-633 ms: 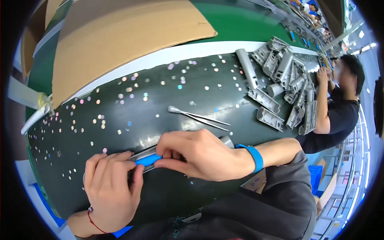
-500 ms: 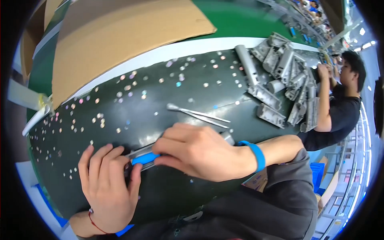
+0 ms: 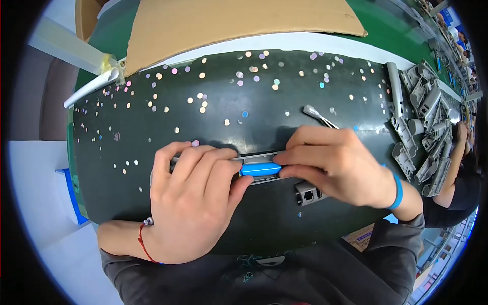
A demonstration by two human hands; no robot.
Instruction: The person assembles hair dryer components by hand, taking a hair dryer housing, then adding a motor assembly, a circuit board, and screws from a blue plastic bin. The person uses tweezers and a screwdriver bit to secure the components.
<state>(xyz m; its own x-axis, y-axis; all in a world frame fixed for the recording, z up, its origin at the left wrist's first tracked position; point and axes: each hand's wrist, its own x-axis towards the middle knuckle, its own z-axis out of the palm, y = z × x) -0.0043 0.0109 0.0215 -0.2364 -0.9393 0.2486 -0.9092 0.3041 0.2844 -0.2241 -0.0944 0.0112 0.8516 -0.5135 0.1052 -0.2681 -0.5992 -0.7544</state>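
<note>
A blue cylindrical battery (image 3: 260, 169) lies lengthwise in a long grey half-shell housing (image 3: 254, 158), just above the dark work surface. My left hand (image 3: 195, 203) is closed over the left end of the housing, its thumb by the left end of the battery. My right hand (image 3: 340, 165) pinches the battery's right end between thumb and fingers. Both ends of the housing are largely hidden by my hands. Under my right hand rests another grey part (image 3: 307, 194) with cut-out openings. Metal tweezers (image 3: 319, 116) lie just beyond that hand, partly covered by it.
Several grey housing pieces (image 3: 429, 119) are heaped at the right. Small round coloured discs (image 3: 203, 103) dot the dark mat (image 3: 284, 223). A cardboard sheet (image 3: 239, 20) lies at the back beyond a white edge. A co-worker's arm (image 3: 452, 162) reaches in at the far right.
My view has swung, so the bench and pile sit differently in the picture. My left hand now lies more closely over the housing. The grey part under my right hand shows more.
</note>
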